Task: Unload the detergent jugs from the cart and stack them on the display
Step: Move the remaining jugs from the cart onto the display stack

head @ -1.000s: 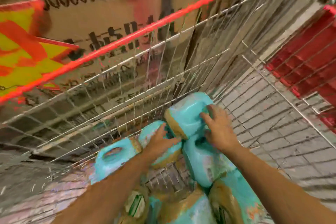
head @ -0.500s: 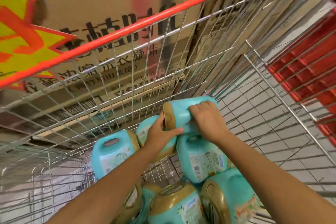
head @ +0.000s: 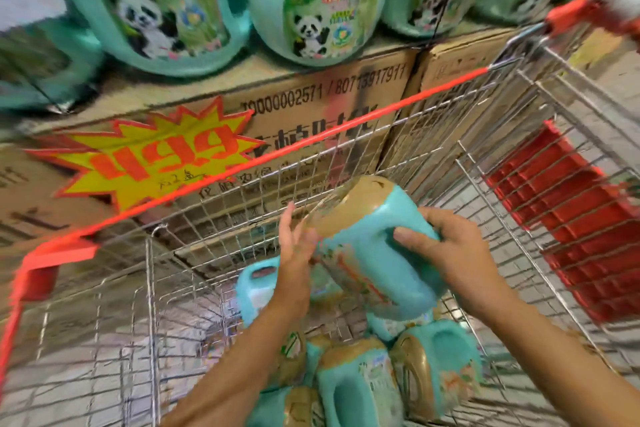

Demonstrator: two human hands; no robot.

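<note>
Jug: teal plastic detergent jug w/ gold cap [head: 391, 274], held tilted above the wire cart w/ red rim [head: 59, 251], cap end up.
R hand [head: 460, 263]: fingers wrapped round the moulded handle.
L hand [head: 294, 246]: fingers straight against the cap-end side; blurred.
Handling: prob. full and heavy; stiff, smooth walls. Carry by handle, support the base.
Display: brown cardboard cartons [head: 311, 97], panda-label teal jugs [head: 311, 10] already on top; room looks tight.
Cart: more teal jugs [head: 360, 388] lying at the bottom.

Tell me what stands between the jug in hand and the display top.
The cart's wire front wall and its red rim stand between the held jug and the boxes; the jug shows below the rim. Jugs already line the box tops.
</note>
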